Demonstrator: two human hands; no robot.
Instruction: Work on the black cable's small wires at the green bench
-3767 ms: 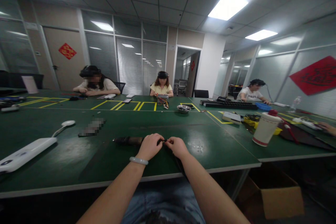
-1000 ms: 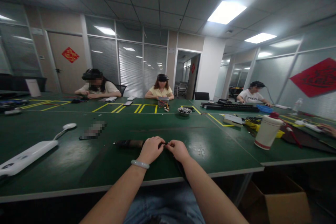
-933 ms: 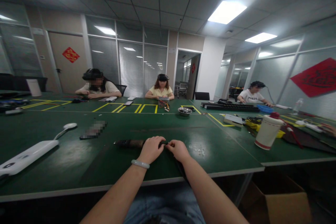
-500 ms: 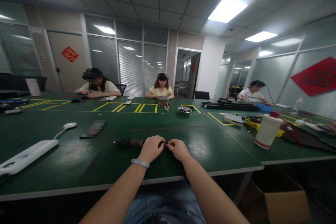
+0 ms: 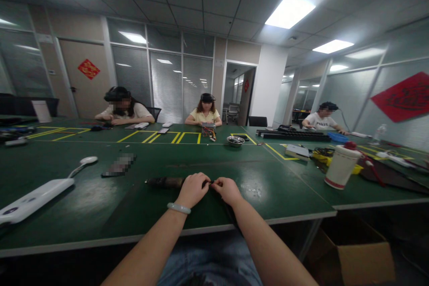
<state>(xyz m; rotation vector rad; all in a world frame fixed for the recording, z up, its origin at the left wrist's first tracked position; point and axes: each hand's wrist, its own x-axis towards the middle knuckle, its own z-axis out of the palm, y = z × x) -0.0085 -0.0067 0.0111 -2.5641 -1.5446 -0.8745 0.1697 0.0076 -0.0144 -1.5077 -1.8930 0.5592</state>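
My left hand (image 5: 194, 189), with a pale bangle on its wrist, is curled shut over the right end of a long dark rod-like tool (image 5: 164, 182) lying on the green table (image 5: 100, 205). My right hand (image 5: 229, 189) pinches the small dark tip where the two hands meet; what it pinches is too small to name. Both hands rest on the table, close to its near edge.
A white power strip (image 5: 33, 196) lies at the left. A white cup with a red lid (image 5: 340, 166) stands at the right, a metal bowl (image 5: 235, 140) farther back. Three people sit across the far tables. A cardboard box (image 5: 362, 259) sits on the floor, lower right.
Almost nothing has moved; both hands stay pinched together on the tool. A hand at the far right edge has drawn out of view.
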